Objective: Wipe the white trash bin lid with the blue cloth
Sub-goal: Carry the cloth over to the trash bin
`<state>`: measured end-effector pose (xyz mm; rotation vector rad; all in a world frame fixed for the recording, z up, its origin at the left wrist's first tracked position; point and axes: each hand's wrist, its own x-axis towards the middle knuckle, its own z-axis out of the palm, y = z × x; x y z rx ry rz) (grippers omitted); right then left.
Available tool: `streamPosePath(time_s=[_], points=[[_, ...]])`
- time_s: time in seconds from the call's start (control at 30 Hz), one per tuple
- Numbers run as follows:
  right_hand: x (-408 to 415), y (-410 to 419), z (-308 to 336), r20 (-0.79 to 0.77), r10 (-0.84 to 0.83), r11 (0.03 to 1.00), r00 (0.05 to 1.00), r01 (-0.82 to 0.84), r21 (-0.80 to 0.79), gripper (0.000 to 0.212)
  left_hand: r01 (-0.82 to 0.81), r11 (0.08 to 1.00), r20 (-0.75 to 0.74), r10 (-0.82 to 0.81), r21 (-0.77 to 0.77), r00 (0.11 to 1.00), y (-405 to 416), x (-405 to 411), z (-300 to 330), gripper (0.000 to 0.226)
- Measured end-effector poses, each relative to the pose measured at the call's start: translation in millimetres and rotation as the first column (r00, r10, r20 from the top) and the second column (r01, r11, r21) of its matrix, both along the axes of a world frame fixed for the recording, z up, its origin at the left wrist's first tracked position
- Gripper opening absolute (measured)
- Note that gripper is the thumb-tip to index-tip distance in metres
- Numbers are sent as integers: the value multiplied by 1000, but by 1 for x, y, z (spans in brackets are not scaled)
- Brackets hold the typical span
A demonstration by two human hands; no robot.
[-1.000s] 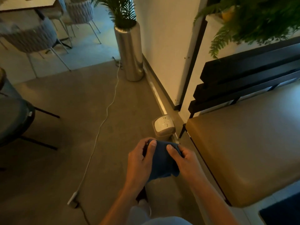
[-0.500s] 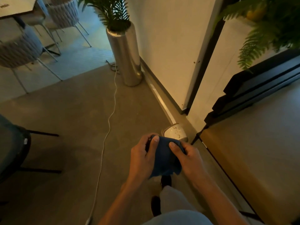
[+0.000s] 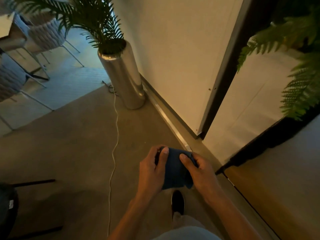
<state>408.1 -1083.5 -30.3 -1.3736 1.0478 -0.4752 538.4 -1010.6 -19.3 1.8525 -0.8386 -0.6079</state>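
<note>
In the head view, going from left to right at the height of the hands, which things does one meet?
White cable on the floor → left hand → blue cloth, gripped by both hands → right hand → black bench frame.

- the white trash bin lid doesn't show anywhere, the blue cloth [image 3: 174, 168] and both hands fill that spot
- left hand [image 3: 152, 172] and right hand [image 3: 200, 170] cover the cloth's side edges, so can't tell its full shape
- fingers of both hands curl under the cloth, out of sight
- dark shoe [image 3: 177, 201] is half hidden by the cloth and a trouser leg
- fern [image 3: 297, 87] on the right is blurry and cut off by the edge
- chairs [image 3: 43, 35] top left are cropped
</note>
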Motion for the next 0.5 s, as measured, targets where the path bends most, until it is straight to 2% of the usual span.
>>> streamPosePath(time_s=[0.1,0.27,0.5], points=[[18,-27,3,6,-9,1000,1000,8,19,38,43,999,-2,-43,19,999,-31,22,1,19],[47,-62,7,-16,-90,996,996,90,-25,11,114,993,-16,-114,2,993,-74,53,2,19],[80,-84,-13,-43,-230,973,972,230,13,8,282,959,-56,-280,28,958,-115,97,-18,20]])
